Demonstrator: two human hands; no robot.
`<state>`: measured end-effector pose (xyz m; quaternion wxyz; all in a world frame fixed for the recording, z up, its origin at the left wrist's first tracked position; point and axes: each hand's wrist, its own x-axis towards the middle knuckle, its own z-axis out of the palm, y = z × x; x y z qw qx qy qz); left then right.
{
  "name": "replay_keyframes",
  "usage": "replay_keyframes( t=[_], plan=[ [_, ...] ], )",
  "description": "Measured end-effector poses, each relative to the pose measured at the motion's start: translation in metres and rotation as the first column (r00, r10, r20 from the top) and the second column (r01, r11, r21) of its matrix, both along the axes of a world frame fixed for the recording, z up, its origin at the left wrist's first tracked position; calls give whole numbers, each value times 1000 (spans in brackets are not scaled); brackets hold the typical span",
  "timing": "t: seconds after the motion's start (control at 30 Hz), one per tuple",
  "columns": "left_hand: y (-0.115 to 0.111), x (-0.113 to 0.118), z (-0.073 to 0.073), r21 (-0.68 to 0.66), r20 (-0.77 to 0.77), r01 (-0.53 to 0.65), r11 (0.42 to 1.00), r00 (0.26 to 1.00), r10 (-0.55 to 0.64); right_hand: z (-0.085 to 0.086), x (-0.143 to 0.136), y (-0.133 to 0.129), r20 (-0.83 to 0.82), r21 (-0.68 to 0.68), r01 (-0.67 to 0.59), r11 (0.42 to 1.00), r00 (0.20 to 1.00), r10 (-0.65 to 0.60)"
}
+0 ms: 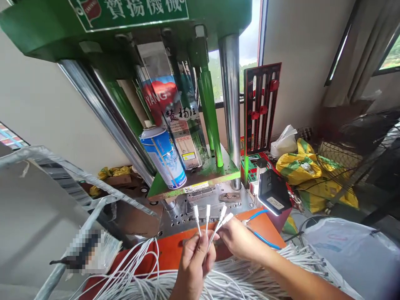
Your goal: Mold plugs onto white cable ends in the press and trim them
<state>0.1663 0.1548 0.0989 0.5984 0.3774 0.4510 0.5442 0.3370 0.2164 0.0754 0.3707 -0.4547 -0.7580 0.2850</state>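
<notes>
My left hand (197,253) is closed around several thin white cables, pinching them between thumb and fingers. Their white plug-like ends (208,212) fan upward above the fingertips. Beside it, my right hand (236,236) has its fingers curled in at the rightmost cable (225,219) and appears to pinch it; its fingertips are partly hidden. Just beyond both hands is the metal bed (175,221) of a green press machine (200,179). A large heap of white cables (150,281) lies under my hands on an orange-red work surface (171,246).
A blue spray can (165,160) stands on the green press plate, near upright steel columns (230,100). On the right are a black slotted panel (261,110), a lit lamp-like black box (274,193), blue hoses (264,239) and yellow bags (300,166). A grey metal frame (81,179) stands left.
</notes>
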Motion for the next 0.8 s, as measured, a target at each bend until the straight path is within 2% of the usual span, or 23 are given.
replay_keyframes(
  t=[0.03,0.07,0.1,0.13,0.17,0.2,0.27,0.4,0.53,0.73,0.8],
  plan=[
    [3,-2,-2,-14,12,22,1000,1000,-22,8,3,1,-121,-102,-130,986,986,118],
    [7,-3,-4,-35,28,44,998,999,-43,17,5,1,-276,-202,-285,937,935,224],
    [9,-3,-7,-60,44,61,996,997,-58,26,7,2,-445,-276,-435,857,848,287],
    [11,-3,-10,-89,62,70,994,996,-65,33,7,2,-593,-316,-550,773,751,292],
    [11,-2,-14,-118,76,72,990,995,-64,39,7,3,-698,-331,-618,713,669,256],
    [11,-1,-17,-139,83,65,988,995,-54,42,6,3,-769,-335,-654,678,606,205],
    [8,2,-21,-145,67,47,988,997,-38,42,2,4,-834,-342,-659,670,541,107],
    [0,5,-25,-172,-10,76,982,997,-79,29,-5,3,-846,-384,-643,663,532,26],
    [-2,1,-27,-248,17,118,962,993,-117,18,-7,0,-861,-423,-658,623,506,-51],
    [0,-6,-40,-166,165,351,922,931,-325,9,-9,-6,-888,-384,-718,580,459,-19],
    [0,-8,-47,-126,220,379,917,912,-347,7,-9,-9,-897,-376,-744,553,442,-16]
  ],
)
